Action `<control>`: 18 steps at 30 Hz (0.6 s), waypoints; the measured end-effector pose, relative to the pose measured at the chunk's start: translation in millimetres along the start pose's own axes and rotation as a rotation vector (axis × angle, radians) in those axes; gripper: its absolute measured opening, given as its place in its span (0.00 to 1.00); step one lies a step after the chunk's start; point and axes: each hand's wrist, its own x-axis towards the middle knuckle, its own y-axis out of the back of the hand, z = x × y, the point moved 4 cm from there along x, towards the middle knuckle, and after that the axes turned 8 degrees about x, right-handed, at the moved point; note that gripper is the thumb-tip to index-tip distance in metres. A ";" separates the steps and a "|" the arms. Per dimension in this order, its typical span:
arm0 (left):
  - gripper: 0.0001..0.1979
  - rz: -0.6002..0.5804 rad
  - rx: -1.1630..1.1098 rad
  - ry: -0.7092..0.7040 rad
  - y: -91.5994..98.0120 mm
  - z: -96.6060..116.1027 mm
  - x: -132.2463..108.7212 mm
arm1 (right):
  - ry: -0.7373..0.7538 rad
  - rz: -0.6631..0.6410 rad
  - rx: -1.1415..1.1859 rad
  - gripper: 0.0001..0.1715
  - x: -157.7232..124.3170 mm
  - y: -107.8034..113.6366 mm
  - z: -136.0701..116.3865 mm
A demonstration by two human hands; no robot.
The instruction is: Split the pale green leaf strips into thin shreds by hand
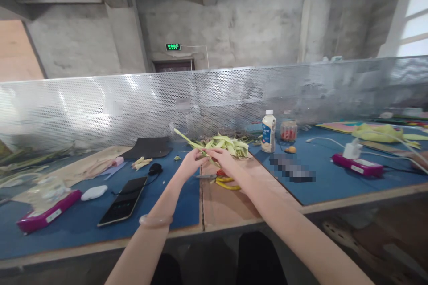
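One worktable [187,207], blue with a tan middle, lower frame. One heap of pale-green leaves [234,146], centre. One pair of yellow-handled scissors [228,187], just below, unheld. Two hands, left [191,163] and right [222,158], centre, fingertips pinching one leaf strip [187,140], tip toward upper left. Step, seemingly: working that strip; next move likely wants steady two-handed finger control.

**Left hand [193,163] and right hand [223,160] on a green stalk [185,137]**

Clock centred on the hands. Fingertips of both pinch the stalk, close together; its long end points to 10. Leaf pile [230,146] at 1, just beyond the fingers. Scissors [228,185], yellow handles, near 5. White-capped bottle [268,133] at 2; jar [289,132], red contents, farther out, towards 3. Phone [123,202] at 8. Purple power strip [368,168] at 3, white plug [352,149] on top.
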 end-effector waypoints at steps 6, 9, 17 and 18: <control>0.24 0.002 0.084 0.020 0.3 -0.5 -1.3 | -0.014 -0.023 0.165 0.15 3.9 0.6 5.6; 0.24 -0.008 0.108 0.029 0.5 0.7 -1.9 | -0.013 -0.012 0.184 0.15 4.8 1.6 6.3; 0.25 -0.012 0.102 0.029 0.1 1.8 -2.4 | -0.001 0.043 0.132 0.17 3.2 2.7 3.8; 0.25 -0.006 0.099 0.027 0.2 1.9 -2.4 | 0.006 0.051 0.117 0.18 2.9 2.8 3.5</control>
